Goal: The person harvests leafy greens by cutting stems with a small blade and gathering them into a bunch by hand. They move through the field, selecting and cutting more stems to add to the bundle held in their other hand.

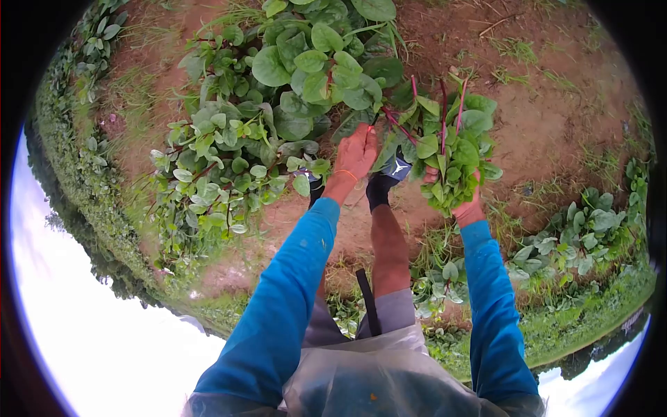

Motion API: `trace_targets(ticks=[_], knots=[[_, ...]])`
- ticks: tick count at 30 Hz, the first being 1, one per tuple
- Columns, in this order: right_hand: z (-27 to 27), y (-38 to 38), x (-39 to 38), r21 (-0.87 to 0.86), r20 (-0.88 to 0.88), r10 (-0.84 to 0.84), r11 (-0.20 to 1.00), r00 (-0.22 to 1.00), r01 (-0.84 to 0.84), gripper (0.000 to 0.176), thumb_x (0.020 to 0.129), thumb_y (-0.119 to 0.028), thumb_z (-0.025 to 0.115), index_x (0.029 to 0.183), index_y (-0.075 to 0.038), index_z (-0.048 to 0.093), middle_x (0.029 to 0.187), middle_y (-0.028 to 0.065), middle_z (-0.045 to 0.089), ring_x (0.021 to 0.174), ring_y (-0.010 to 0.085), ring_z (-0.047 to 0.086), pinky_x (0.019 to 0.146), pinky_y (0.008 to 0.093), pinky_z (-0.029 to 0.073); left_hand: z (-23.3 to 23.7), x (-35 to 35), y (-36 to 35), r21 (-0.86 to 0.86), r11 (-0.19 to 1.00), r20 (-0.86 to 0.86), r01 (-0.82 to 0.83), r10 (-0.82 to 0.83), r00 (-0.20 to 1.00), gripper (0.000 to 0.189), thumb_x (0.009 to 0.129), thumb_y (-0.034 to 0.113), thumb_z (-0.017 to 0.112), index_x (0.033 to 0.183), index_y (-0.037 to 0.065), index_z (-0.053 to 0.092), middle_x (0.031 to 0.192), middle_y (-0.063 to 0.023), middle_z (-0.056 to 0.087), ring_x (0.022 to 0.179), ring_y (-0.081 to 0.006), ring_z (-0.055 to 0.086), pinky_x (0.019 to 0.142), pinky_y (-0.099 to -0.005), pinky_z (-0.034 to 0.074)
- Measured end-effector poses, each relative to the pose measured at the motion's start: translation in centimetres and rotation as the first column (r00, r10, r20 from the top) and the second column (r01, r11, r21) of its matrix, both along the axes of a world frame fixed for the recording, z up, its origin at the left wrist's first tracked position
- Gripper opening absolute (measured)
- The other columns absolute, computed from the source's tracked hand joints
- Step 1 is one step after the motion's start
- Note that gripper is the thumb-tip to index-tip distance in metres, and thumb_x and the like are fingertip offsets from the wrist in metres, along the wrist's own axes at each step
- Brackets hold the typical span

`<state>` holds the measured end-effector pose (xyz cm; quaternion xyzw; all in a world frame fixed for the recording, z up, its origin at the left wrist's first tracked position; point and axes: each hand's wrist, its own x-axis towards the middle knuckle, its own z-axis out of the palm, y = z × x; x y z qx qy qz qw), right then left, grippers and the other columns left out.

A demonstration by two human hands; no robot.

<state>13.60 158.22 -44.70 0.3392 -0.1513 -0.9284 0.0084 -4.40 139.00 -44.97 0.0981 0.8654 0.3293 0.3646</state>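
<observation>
My left hand (pixel 358 151), with a thin orange band at the wrist, is closed at the lower edge of a leafy green plant (pixel 292 52). A small dark tip shows at its fingertips beside reddish stems; what it grips is too small to make out. To the right, my right hand (pixel 470 203) is wrapped round a bunch of leafy stems (pixel 458 149). Their purple-red cut ends point away from me, and leaves hide most of the fingers.
Below my left hand are my legs and dark shoes (pixel 397 169) on brown soil (pixel 542 118). More leafy plants (pixel 215 167) grow on the left, and another row (pixel 583 229) on the right. Grass tufts (pixel 514 50) dot the ground. Clear plastic sheeting (pixel 368 368) covers my lap.
</observation>
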Motion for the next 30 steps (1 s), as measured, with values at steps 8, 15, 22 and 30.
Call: trace_targets(ticks=[8,15,22,30], knots=[[0.5,-0.3,-0.2,-0.068,0.055,-0.018,0.997,0.998,0.022,0.061,0.089,-0.047,0.050,0.131,-0.002,0.053,0.110,0.0168,0.059,0.092,0.0306,0.052,0.082,0.0437,0.048,-3.4,-0.9,1.6,-0.040,0.999,-0.074,0.007,-0.010,0.997,0.023,0.093,0.023,0.051,0.096,0.001,0.055,0.073,-0.0282,0.062,0.073,-0.0529,0.059,0.066,-0.0562,0.048],[1.7,0.4,2.1,-0.050,0.090,0.029,0.998,0.996,-0.024,0.060,0.091,-0.052,0.047,0.124,-0.003,0.058,0.103,0.0174,0.062,0.082,0.0305,0.054,0.076,0.0435,0.047,2.3,-1.2,-1.4,-0.193,0.921,0.855,0.338,-0.010,0.518,0.031,0.093,0.037,0.052,0.102,0.008,0.062,0.071,-0.0072,0.064,0.051,-0.0113,0.055,0.042,-0.0286,0.041],[6.1,2.7,5.4,0.078,0.166,-0.013,0.997,0.986,0.000,0.065,0.088,-0.058,0.050,0.125,-0.004,0.058,0.098,0.0141,0.059,0.083,0.0274,0.051,0.077,0.0414,0.046,12.1,-4.3,-5.2,-0.211,0.977,0.617,-0.008,0.139,0.775,0.027,0.095,0.036,0.055,0.093,0.010,0.057,0.065,0.0004,0.054,0.048,-0.0075,0.044,0.041,-0.0252,0.035],[7.3,5.1,2.6,0.135,0.010,-0.184,0.974,0.983,0.181,0.068,0.082,-0.055,0.058,0.129,-0.007,0.054,0.103,0.0082,0.051,0.091,0.0224,0.046,0.082,0.0377,0.042,15.9,-18.6,1.1,0.240,0.794,0.327,-0.558,0.475,0.817,0.021,0.097,0.030,0.060,0.103,0.009,0.057,0.071,0.0011,0.053,0.048,-0.0032,0.039,0.040,-0.0211,0.032]])
